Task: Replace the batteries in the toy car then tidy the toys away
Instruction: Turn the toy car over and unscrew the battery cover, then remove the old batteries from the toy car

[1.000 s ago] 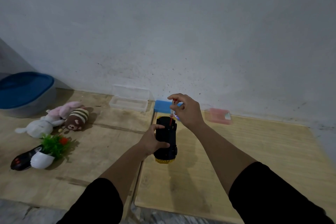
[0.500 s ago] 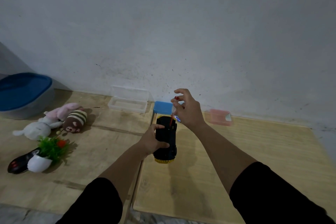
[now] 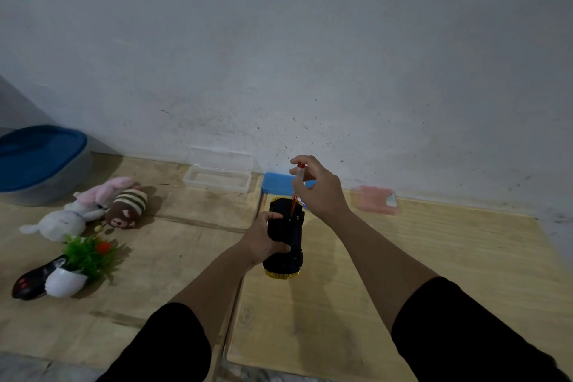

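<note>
The toy car [image 3: 286,245] lies upside down on the wooden board, its black underside facing up and a yellow edge at the near end. My left hand [image 3: 263,240] grips its left side. My right hand [image 3: 319,187] holds a small screwdriver [image 3: 297,187] with a clear handle and red cap, upright, its red tip down on the car's underside near the far end. No batteries are visible.
A blue-lidded grey tub [image 3: 40,161] stands at the far left. A white-pink bunny [image 3: 74,214], a brown striped plush [image 3: 125,209], a potted fake plant [image 3: 83,260] and a black toy [image 3: 31,284] lie left. Clear box [image 3: 218,175], blue box [image 3: 276,183] and pink box [image 3: 376,198] line the wall.
My right hand's fingers have shifted on the screwdriver handle and risen slightly, as if turning it. The left hand and car have stayed put.
</note>
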The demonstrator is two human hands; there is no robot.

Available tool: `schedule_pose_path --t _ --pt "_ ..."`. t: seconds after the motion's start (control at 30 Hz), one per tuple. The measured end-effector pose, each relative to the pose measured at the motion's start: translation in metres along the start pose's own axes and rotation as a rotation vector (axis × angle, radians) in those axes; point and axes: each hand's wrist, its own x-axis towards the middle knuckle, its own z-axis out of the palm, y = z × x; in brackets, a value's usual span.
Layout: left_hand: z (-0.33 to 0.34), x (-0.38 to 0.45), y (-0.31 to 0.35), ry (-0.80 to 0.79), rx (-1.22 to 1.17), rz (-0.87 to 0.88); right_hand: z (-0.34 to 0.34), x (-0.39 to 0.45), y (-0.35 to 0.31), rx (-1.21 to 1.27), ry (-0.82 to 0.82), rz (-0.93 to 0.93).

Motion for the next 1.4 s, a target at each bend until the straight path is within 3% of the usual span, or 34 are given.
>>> schedule_pose_path --t 0.23,0.43,0.83,1.07,1.13,1.3,1.4 --pt "0.002 0.002 -0.001 -0.023 -0.012 0.003 0.000 0.003 0.003 0.071 -0.010 0.038" --pt "-0.008 0.003 -0.005 0.036 0.054 0.031 0.004 -0.005 0.016 -0.003 0.165 0.159" --pt "-0.020 -0.007 -0.052 -0.060 0.079 0.002 0.057 -0.137 0.092 -0.316 -0.233 0.625" --pt "-0.023 -0.012 -0.074 -0.143 0.103 -0.025 0.075 -0.148 0.105 -0.436 -0.251 0.664" --pt "-0.024 -0.012 -0.076 -0.156 0.109 -0.013 0.075 -0.149 0.104 -0.526 -0.254 0.611" --pt "-0.023 -0.019 -0.073 -0.184 0.149 0.031 0.072 -0.144 0.071 -0.594 -0.045 0.211" --pt "-0.020 -0.025 -0.064 -0.188 0.162 0.082 0.068 -0.137 0.045 -0.585 -0.077 0.136"
